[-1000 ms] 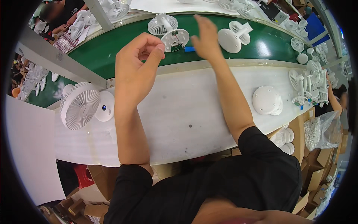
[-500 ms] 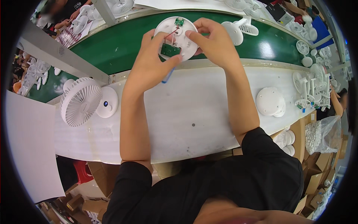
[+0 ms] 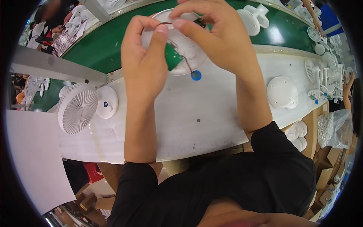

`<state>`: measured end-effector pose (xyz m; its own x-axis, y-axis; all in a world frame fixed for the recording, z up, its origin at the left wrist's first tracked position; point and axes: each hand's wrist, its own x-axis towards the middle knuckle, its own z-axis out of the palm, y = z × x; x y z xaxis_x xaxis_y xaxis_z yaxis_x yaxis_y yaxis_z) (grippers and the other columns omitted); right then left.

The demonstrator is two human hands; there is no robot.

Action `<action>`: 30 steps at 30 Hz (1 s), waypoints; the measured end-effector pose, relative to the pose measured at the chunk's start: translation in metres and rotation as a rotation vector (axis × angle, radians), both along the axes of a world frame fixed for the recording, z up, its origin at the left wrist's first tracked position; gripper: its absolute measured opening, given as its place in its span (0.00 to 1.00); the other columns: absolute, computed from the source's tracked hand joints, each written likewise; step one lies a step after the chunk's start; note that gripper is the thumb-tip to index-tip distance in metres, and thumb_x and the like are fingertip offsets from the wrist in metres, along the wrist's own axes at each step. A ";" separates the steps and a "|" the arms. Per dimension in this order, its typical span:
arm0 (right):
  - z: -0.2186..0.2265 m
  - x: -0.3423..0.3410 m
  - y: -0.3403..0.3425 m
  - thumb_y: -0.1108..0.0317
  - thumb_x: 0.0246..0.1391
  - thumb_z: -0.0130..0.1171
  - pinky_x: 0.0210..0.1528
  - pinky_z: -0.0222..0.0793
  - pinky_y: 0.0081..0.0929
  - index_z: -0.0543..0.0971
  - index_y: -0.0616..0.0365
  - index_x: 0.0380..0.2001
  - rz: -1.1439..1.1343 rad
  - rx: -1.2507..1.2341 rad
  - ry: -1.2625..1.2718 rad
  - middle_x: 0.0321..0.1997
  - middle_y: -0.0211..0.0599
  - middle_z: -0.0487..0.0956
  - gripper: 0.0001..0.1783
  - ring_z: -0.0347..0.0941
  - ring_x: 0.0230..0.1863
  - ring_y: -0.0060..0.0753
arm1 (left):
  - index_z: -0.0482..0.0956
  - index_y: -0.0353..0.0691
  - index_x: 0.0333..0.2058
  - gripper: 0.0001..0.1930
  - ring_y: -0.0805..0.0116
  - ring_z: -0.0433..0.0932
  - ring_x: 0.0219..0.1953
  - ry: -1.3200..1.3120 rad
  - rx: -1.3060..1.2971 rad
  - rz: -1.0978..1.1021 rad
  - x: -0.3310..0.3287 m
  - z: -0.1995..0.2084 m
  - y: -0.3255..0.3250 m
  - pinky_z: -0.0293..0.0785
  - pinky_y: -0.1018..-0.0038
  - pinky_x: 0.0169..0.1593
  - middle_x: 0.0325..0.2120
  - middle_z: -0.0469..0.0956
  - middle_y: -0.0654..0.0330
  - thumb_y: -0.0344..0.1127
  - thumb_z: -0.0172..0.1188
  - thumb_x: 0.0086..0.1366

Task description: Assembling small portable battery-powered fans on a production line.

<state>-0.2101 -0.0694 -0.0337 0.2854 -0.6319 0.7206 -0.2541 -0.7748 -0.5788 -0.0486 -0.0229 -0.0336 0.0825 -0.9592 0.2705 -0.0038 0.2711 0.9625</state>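
Observation:
A white round fan base (image 3: 194,53) with its inside facing up is beneath my two hands, over the near edge of the green belt. A green circuit board (image 3: 173,58) sits in it beside my left hand (image 3: 145,56). My left thumb and index finger pinch a thin dark wire (image 3: 165,23). The wire runs to the thumb tip of my right hand (image 3: 215,34), whose thumb and index finger close around its end. A small dark green board (image 3: 200,22) is partly hidden by my right hand. A blue disc (image 3: 196,75) hangs on a reddish wire at the base's near rim.
A white fan (image 3: 79,108) lies at left on the white table (image 3: 181,128). Stacked white round covers (image 3: 281,92) lie at right, with several fan stands (image 3: 321,81) beyond. Another fan (image 3: 253,19) rests on the green belt (image 3: 280,34). A metal post (image 3: 68,64) stands at left.
My hands have left the base's sides, and their fingers now meet at a wire over it. The base appears larger, and the blue disc now shows at its near rim.

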 end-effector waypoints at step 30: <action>0.020 -0.008 0.009 0.81 0.46 0.60 0.37 0.68 0.18 0.80 0.64 0.35 -0.243 0.271 0.038 0.34 0.37 0.78 0.11 0.71 0.33 0.29 | 0.77 0.38 0.34 0.05 0.83 0.54 0.18 -0.401 -0.045 -0.018 0.030 -0.001 -0.012 0.51 0.85 0.22 0.18 0.69 0.70 0.24 0.58 0.58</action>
<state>-0.2182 -0.0601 -0.0140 0.1266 -0.8510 0.5097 -0.4371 -0.5091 -0.7415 -0.0187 -0.0353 -0.0342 -0.0547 -0.9460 0.3196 -0.3713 0.3164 0.8729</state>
